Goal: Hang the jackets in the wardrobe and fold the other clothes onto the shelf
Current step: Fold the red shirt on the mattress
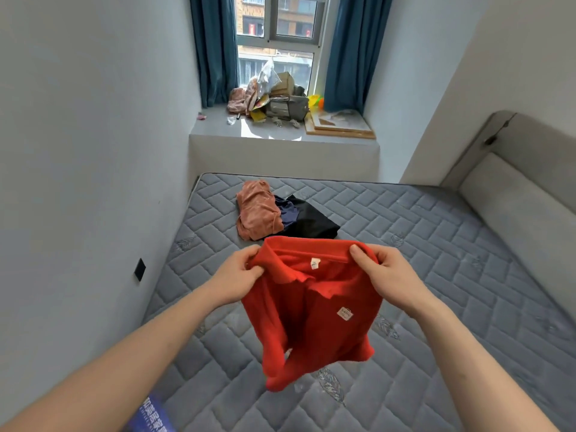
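A red polo shirt (314,310) hangs in the air above the grey quilted mattress (436,275). My left hand (238,275) pinches its left shoulder by the collar, and my right hand (386,272) grips the right shoulder. The shirt's body droops below my hands, with a white label at the neck and a small tag on the chest. Farther back on the mattress lie a crumpled pink garment (257,210), a dark blue garment (288,210) and a folded black garment (311,221), close together. No wardrobe or shelf is in view.
A white wall runs along the left with a dark socket plate (140,269). A padded grey headboard (523,194) borders the right side. Beyond the mattress a window ledge (280,132) carries bags, boxes and boards between blue curtains (215,48).
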`<control>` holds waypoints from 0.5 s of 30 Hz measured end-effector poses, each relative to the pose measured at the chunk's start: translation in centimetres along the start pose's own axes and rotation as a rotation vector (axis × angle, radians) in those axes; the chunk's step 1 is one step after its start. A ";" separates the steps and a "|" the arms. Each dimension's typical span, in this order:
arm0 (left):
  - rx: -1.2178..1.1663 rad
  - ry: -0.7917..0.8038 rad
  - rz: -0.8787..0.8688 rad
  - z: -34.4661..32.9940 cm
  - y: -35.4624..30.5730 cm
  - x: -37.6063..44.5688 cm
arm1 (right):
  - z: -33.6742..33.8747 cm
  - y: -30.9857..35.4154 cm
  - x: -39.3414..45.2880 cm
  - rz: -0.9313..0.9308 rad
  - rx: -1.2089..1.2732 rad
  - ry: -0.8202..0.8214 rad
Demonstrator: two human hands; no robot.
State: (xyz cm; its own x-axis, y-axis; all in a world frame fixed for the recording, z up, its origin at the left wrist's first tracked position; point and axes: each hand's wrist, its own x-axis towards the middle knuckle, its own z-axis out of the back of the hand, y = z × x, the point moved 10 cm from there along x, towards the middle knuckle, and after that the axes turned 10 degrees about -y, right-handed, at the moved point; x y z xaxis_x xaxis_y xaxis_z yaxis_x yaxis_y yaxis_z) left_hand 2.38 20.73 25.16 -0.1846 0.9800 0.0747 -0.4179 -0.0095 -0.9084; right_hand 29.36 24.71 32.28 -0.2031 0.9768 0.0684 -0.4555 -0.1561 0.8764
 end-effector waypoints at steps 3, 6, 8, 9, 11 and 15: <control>0.087 -0.073 -0.106 1.5 -2.8 0.3 | 1.0 -1.9 0.5 0.020 -0.086 -0.078; 0.131 -0.089 -0.184 1.9 -5.0 0.3 | 0.9 -3.3 0.7 -0.002 -0.069 -0.118; 0.173 -0.098 -0.228 2.1 -5.7 0.1 | 0.9 -3.4 0.8 -0.002 -0.059 -0.155; 0.207 -0.104 -0.241 2.4 -5.7 0.0 | 0.9 -3.2 0.8 0.004 -0.058 -0.175; 0.290 -0.101 -0.263 2.9 -5.1 -0.2 | 0.8 -2.9 0.9 0.014 -0.057 -0.219; 0.373 -0.053 -0.226 3.5 -2.2 -1.1 | -0.4 -2.4 0.7 0.042 -0.034 -0.216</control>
State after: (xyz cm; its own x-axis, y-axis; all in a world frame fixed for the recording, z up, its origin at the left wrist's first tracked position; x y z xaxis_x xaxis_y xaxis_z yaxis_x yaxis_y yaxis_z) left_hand 0.42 18.96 28.49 -0.0931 0.9541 0.2846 -0.7436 0.1234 -0.6571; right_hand 29.96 25.76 30.00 -0.0334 0.9775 0.2082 -0.4804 -0.1984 0.8543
